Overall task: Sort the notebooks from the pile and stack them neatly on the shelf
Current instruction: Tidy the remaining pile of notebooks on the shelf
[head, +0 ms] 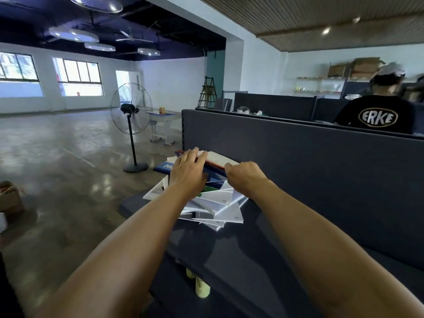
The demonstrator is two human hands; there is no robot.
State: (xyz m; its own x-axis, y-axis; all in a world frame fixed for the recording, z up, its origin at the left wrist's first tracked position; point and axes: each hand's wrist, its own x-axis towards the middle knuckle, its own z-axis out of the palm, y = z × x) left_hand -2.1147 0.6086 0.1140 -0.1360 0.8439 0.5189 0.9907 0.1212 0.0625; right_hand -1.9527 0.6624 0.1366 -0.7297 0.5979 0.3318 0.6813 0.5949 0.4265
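Notebooks (213,200) (a skewed pile) are heaped on the shelf (241,253), the top one (218,159) pressed by the left hand (189,172) with straight fingers and pinched by the right hand (244,176).

floor (57,143) – glossy concrete | windows (78,76) – bright | fan (130,109) – standing

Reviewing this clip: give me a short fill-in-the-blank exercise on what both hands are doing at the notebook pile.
1. The left hand lies with straight fingers on top of the messy ____ of notebooks.
2. The right hand has its grip on the near edge of the ____-covered notebook on top.
3. The pile sits on a dark ____ shelf.
4. A standing ____ is on the floor to the left.

Missing words: pile; white; blue; fan
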